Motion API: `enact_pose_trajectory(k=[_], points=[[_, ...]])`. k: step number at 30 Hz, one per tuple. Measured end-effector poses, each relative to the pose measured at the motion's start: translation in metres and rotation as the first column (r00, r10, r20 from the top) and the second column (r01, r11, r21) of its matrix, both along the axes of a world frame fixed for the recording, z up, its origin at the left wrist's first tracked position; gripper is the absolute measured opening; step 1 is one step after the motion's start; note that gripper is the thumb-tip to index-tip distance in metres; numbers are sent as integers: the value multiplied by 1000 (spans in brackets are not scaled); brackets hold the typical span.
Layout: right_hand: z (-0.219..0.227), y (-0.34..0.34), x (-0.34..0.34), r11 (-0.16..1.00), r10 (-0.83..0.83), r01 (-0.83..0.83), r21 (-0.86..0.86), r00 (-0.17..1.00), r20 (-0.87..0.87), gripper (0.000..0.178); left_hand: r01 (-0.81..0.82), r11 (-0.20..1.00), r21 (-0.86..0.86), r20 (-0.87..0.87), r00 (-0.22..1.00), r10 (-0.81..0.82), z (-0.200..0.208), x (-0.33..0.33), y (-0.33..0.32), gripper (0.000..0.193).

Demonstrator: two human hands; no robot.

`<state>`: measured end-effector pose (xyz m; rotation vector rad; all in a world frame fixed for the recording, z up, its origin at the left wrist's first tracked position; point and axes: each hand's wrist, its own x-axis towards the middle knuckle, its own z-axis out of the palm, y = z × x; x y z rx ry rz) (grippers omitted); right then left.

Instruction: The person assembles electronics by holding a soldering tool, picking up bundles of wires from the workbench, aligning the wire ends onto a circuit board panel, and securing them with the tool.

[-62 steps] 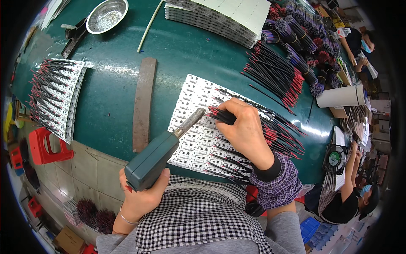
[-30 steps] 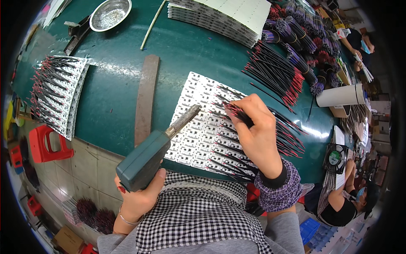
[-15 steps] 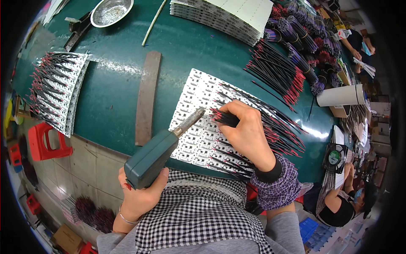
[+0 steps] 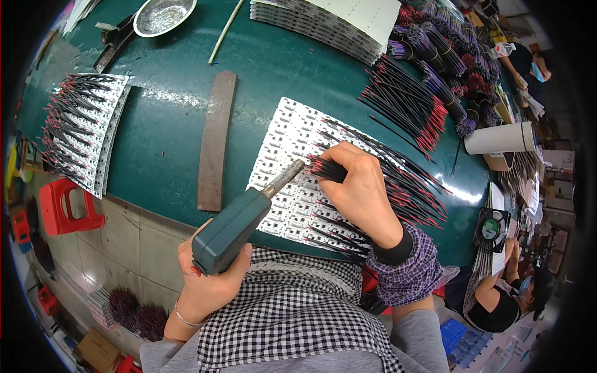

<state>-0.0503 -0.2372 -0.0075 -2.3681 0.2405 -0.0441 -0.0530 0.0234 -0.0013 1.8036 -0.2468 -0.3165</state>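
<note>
My left hand (image 4: 211, 280) is wrapped round the handle of a dark green soldering gun (image 4: 230, 229). Its metal tip points up and right, ending close to the wire ends by my right fingers; whether it touches them I cannot tell. A bunch of short black wires (image 4: 328, 169) with red ends is pinched in my right hand (image 4: 362, 189), low over a white circuit board panel (image 4: 272, 168). Rows of small dark parts cover this panel. Black wires (image 4: 404, 180) lie across its right side, above and below my right hand, which hides part of them.
A brown flat bar (image 4: 217, 140) lies left of the panel. Farther left, another wired panel (image 4: 102, 137) overhangs the table edge. Stacked panels (image 4: 323, 28), loose wires (image 4: 404, 102) and a metal bowl (image 4: 163, 17) stand at the back. A person (image 4: 507, 292) works at the right.
The soldering gun in my left hand has shifted slightly right and up, its tip nearer the wire ends. My right hand has moved very slightly left, still pinching the wires.
</note>
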Motion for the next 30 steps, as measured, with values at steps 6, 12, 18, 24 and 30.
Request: enact_pose_trajectory(k=[6,12,18,24,30], points=[[1,1,-1,1000,-2,2,-5,1000,-13,21,44,993,111,126,990,-58,-2,-3,6,16],[0,-1,-1,1000,6,-6,-15,1000,23,22,48,992,116,112,992,-61,2,-5,11,13],[-2,-4,1,999,39,-39,1,999,7,23,-8,999,42,134,991,3,-9,-9,8,19],[-2,-5,1,999,41,-41,0,999,-3,21,78,995,64,42,996,-81,7,1,5,18],[2,-3,2,999,40,-39,16,999,-31,19,26,994,102,125,991,-39,2,-7,10,14]])
